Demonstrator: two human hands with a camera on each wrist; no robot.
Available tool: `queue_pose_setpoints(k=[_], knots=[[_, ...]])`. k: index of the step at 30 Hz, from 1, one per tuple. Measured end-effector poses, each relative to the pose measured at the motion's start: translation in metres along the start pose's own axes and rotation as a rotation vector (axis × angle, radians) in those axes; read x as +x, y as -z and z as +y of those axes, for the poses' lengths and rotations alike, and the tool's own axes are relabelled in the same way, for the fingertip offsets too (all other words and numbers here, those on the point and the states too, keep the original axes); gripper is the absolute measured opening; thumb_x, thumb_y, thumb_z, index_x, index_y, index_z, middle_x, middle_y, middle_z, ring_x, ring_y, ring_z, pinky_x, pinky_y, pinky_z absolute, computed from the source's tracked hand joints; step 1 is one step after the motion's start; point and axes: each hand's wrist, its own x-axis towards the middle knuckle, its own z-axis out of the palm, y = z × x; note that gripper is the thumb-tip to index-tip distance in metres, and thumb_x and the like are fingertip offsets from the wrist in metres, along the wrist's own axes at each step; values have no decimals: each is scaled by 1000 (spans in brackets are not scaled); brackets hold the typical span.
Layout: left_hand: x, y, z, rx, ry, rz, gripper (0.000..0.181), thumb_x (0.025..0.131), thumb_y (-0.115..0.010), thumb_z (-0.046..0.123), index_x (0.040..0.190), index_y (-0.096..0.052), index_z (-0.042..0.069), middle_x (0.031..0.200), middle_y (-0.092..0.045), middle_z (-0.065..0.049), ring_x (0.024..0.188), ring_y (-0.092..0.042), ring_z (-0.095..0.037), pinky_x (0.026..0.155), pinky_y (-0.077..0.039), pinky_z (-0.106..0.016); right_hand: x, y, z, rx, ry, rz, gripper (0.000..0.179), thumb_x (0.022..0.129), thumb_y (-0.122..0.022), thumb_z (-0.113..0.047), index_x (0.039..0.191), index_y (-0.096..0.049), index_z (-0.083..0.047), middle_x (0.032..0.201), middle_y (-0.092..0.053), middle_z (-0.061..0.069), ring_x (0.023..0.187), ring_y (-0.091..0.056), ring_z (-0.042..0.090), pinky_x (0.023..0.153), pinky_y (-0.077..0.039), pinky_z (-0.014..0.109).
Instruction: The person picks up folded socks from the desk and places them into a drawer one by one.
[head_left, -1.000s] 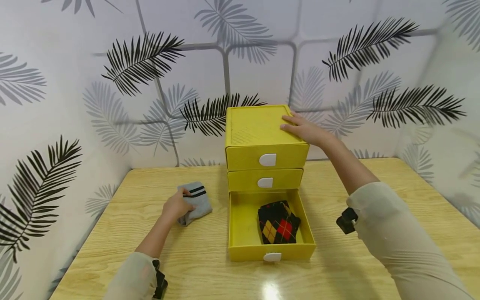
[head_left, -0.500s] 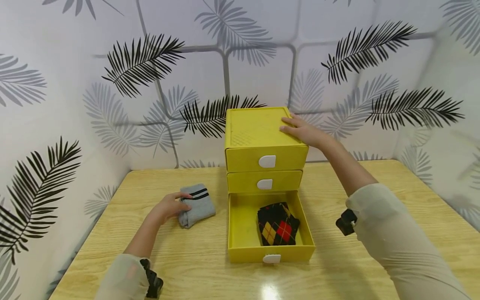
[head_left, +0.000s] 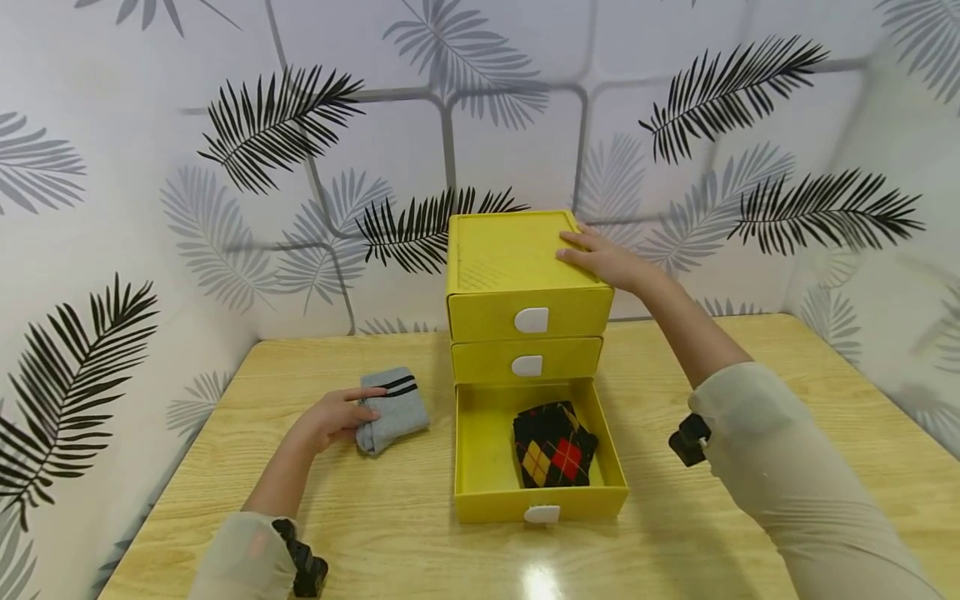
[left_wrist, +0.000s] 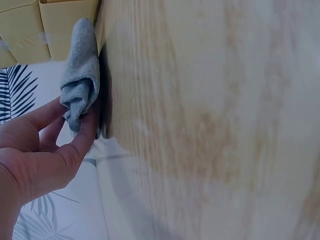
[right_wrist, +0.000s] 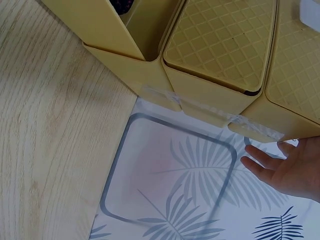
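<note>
In the head view a folded grey sock (head_left: 397,412) with two black stripes lies on the table left of a yellow drawer unit (head_left: 517,250). My left hand (head_left: 330,421) pinches the sock's left edge, fingers above and thumb underneath, as the left wrist view shows of the grey sock (left_wrist: 82,65). Inside the pulled-out bottom drawer (head_left: 480,475), a folded black argyle sock (head_left: 555,450) with red and yellow diamonds sits toward the right. My right hand (head_left: 603,258) rests on the unit's top right edge with fingers extended; the right wrist view has this hand (right_wrist: 295,170) beside the unit's side.
Two upper drawers (head_left: 480,360) are pushed in, each with a white handle (head_left: 531,320). A wooden table (head_left: 375,517) carries everything. Behind and beside it stands a leaf-patterned wall covering (head_left: 517,158).
The left hand has drawn back leftward from over the grey sock to its edge, and the sock has shifted slightly right. The right hand and the drawers have stayed put.
</note>
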Motion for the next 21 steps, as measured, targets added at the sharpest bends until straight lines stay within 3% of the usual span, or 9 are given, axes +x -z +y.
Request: queue_pose_setpoints(k=[4, 10, 15, 21], knots=[[-1, -1, 1, -23, -32, -12, 47, 91, -52, -3, 137, -39, -3, 124, -42, -20, 67, -50, -10, 57, -43, -24, -1, 1, -1, 1, -3, 0, 62, 99, -36, -37, 147, -17, -4, 151, 6, 16, 136, 9, 32, 104, 3, 55], [-9, -1, 3, -49, -77, -21, 47, 92, -50, -2, 138, -38, -3, 120, -43, -20, 74, -55, -11, 57, -42, -25, -1, 0, -1, 3, -7, -4, 62, 99, -36, -37, 147, -17, -5, 151, 7, 16, 136, 9, 32, 104, 2, 56], [-19, -3, 8, -55, -106, -28, 49, 93, -52, 2, 139, -37, -1, 105, -43, -13, 79, -53, -13, 65, -43, -27, -1, 1, -1, -5, -14, -2, 62, 99, -36, -38, 147, -17, -5, 151, 7, 15, 136, 9, 32, 104, 2, 56], [-38, -6, 18, -63, -146, -71, 51, 93, -54, 7, 140, -37, 2, 112, -39, -12, 85, -47, -14, 74, -42, -29, 2, 0, 0, -43, -19, 7, 61, 99, -36, -38, 147, -18, -5, 151, 5, 15, 136, 7, 33, 104, 1, 56]])
